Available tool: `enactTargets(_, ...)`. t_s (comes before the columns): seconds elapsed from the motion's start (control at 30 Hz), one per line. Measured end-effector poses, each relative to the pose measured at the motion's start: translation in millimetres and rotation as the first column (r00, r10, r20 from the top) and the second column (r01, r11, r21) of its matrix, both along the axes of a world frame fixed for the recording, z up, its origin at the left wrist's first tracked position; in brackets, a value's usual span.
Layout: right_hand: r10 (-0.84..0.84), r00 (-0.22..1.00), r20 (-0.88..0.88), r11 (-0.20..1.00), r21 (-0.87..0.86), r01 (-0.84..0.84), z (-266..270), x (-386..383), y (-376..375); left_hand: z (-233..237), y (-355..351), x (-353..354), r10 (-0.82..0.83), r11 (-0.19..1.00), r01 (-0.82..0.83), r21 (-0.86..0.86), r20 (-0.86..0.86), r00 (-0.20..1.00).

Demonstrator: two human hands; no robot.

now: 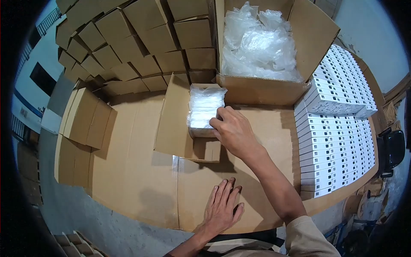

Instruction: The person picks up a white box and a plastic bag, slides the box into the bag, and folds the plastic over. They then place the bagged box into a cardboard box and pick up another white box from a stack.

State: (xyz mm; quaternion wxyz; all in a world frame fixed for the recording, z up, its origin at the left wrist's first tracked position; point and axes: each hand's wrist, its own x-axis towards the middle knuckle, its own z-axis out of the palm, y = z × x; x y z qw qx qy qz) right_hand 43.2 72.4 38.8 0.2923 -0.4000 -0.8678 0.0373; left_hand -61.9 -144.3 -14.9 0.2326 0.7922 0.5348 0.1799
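Observation:
An open cardboard carton (173, 124) stands mid-table, its flap spread to the left. Packed inside is a row of clear plastic-wrapped white packets (204, 107), filling the far part; the near end shows bare cardboard. My right hand (234, 130) reaches in from the right, with thumb and fingers closed at the row's nearest packet (200, 131). Part of that grip is hidden behind the fingers. My left hand (222, 205) lies flat on the cardboard table cover (141, 188), fingers apart, holding nothing.
A large open box (261, 91) of clear plastic bags (261, 47) stands behind on the right. Stacked white boxes (338, 150) with dark square marks line the right side. Many brown cartons (128, 38) are piled at the back left, and closed cartons (81, 124) sit at left.

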Motion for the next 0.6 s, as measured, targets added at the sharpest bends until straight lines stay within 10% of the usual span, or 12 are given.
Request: enactTargets(0.6,-0.131,0.990,-0.055,0.961,-0.252,0.114,23.9,80.1,-62.2,-18.0,49.1,34.6,0.035,0.986,-0.036,0.165,0.012,0.999)
